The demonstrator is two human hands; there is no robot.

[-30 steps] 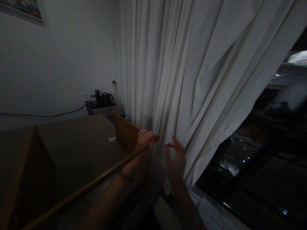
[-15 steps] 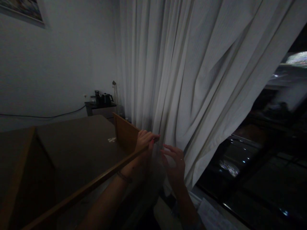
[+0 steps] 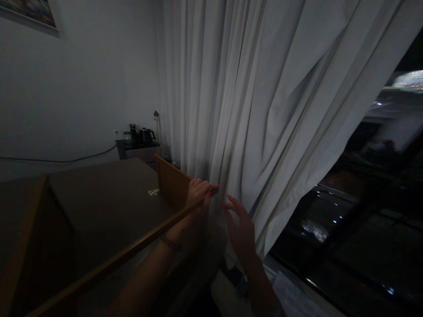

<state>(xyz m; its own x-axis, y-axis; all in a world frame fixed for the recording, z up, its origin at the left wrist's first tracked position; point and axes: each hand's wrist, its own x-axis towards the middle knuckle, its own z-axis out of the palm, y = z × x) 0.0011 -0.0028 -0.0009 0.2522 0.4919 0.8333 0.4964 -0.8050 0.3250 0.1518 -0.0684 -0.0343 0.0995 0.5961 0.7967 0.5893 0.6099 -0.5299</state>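
Observation:
My left hand (image 3: 198,193) is closed over the corner of a wooden panel's top edge (image 3: 142,241), fingers wrapped round the rail. Just to its right, my right hand (image 3: 239,226) is raised with fingers apart and slightly curled, holding nothing I can make out, close to the folds of a white curtain (image 3: 264,110). A thin dark line runs between the two hands; I cannot tell what it is. A bracelet sits on my left wrist (image 3: 170,243).
The brown panel (image 3: 109,198) with wooden framing spreads to the left. A small cabinet with a kettle (image 3: 145,134) stands against the wall behind. A dark window (image 3: 357,211) lies to the right, with pale cloth or paper (image 3: 291,299) on the floor below it.
My right hand has gone from a pinch at the panel corner to spread fingers and has sunk slightly. My left hand keeps its grip on the rail.

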